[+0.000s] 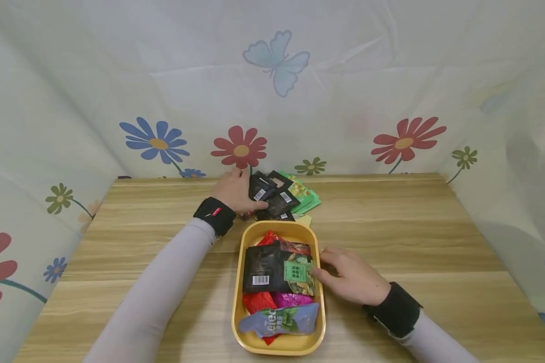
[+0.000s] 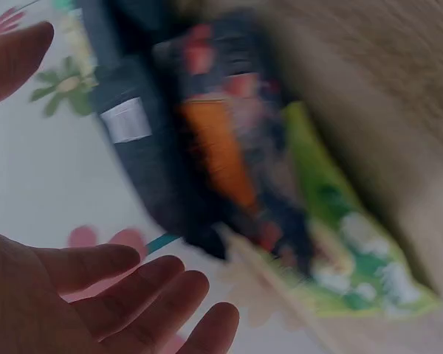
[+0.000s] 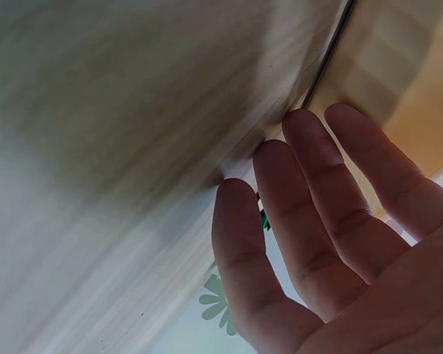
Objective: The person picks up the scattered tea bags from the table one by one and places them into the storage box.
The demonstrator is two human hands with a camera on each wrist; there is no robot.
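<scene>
A: Where's the left hand (image 1: 236, 194), and holding what?
B: At the left side of the black packets (image 1: 281, 201), far part of the bench (image 1: 390, 227). Spread wide, thumb well apart from the fingers in the left wrist view. No grip visible. Thumb contact with a packet: can't tell.
A: Looks like a pick-up step. Tips?
B: Packets overlap, so a corner pinch would probably shed some. Get fingers behind the stack, thumb on the near side, square the edges, then squeeze around the middle. Green packets (image 1: 306, 196) lie just right of the black ones; mind not to drag them.
A: Right hand (image 1: 351, 277)?
B: Fingers nearly straight outside the yellow tray (image 1: 235, 312), right wall, thumb at the rim. Reads as steadying; can't tell if it's pressing. Keep it light, tray could skid.
A: Tray contents?
B: Green-labelled black packet (image 1: 264, 267) across the middle, red packet (image 1: 259, 301) and magenta packet (image 1: 292, 300) showing below it, blue pouch (image 1: 300, 322) at the near end.
A: Arms?
B: Left forearm (image 1: 159, 292) angles forward past the tray's left side. Right forearm (image 1: 436, 338) comes in from lower right, reach shorter.
</scene>
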